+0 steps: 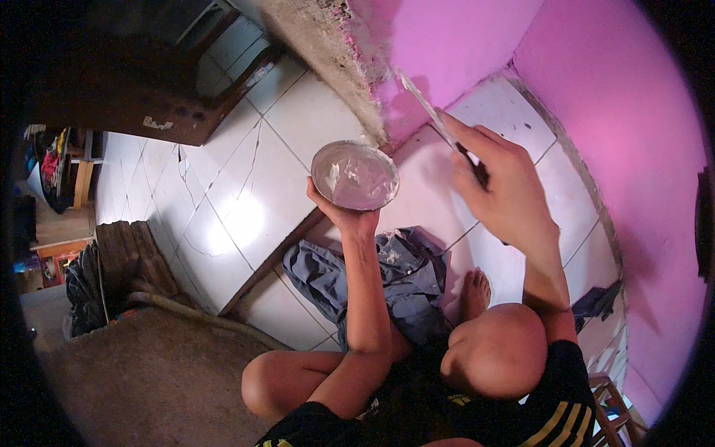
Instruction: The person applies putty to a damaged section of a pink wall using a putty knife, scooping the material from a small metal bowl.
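Note:
My left hand (344,214) holds a round metal bowl (320,165) from below, its thumb against the left side. Whitish paste (356,179) is smeared over the bowl's inside, with thicker lumps in the middle. In my right hand (503,175) is a putty knife (426,106), seen nearly edge-on, its dark handle mostly hidden by the fingers. White paste clings to the blade's tip, which is close to the rough, broken wall corner (372,93); whether it touches I cannot tell.
Pink walls (618,112) rise ahead and to the right. A grey cloth (413,279) lies on the white tiled floor (223,186) by my bare foot (474,292). A floor step (268,261) runs at left. Dark wooden furniture (149,97) stands far left, a wooden stool (614,413) lower right.

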`<state>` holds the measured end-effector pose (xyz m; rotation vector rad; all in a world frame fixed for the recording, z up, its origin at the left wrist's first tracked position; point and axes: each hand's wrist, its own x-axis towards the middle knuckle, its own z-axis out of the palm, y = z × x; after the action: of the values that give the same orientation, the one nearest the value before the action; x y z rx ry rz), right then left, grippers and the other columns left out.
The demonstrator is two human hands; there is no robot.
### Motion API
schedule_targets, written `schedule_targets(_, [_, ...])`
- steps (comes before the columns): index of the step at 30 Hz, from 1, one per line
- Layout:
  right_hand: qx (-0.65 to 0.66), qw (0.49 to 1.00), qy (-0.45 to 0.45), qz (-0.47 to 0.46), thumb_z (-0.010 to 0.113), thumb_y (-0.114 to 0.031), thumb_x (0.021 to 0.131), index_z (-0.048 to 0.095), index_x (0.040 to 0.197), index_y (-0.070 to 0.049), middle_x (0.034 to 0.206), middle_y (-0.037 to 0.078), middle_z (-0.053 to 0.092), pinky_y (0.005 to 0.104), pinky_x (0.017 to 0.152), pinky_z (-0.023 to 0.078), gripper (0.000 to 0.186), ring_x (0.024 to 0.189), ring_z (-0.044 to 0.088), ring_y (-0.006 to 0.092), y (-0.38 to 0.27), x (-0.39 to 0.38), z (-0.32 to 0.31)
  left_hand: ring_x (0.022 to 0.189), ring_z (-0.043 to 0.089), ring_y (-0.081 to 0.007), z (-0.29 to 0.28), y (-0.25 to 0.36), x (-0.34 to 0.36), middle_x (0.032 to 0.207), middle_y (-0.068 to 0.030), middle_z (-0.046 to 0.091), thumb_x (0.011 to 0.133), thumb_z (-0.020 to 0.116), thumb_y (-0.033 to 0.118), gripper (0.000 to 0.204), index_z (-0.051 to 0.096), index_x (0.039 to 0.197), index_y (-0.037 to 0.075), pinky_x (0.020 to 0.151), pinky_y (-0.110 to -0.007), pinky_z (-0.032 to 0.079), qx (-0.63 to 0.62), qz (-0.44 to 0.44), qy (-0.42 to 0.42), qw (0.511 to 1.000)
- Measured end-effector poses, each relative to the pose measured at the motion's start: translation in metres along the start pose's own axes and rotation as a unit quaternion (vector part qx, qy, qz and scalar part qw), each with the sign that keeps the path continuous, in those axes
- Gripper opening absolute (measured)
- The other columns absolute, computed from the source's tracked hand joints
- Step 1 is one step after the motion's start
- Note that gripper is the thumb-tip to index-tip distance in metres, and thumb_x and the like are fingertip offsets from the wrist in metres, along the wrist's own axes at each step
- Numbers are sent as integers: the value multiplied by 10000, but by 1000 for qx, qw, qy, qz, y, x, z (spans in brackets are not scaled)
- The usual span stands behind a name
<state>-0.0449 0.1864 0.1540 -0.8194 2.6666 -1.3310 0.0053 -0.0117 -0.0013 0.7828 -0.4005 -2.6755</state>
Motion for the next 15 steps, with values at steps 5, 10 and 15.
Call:
schedule_targets(5, [256,952,-124,115,494,-72,952,499,1355,-25,905,83,633,254,601,474,406,642,545,104,40,-29,-6,1174,519,-328,7,2,-4,1318,-113,513,802,487,673,746,499,1300,119,989,-538,423,-38,-28,-24,999])
schedule_targets(10, [394,901,-156,90,423,-73,996,442,1406,-43,921,25,624,217,594,450,411,662,511,65,76,-43,33,1174,526,-314,15,-1,-9,1335,-105,507,824,490,637,690,515,1285,124,978,-526,441,-66,-41,-24,997])
schedule_targets(15, [347,921,-137,109,417,-119,1006,382,1436,-41,902,49,620,200,552,410,439,618,487,55,78,-50,47,1215,502,-301,15,8,-23,1351,-112,491,854,494,622,672,448,1341,161,978,-528,445,-56,7,-53,997])
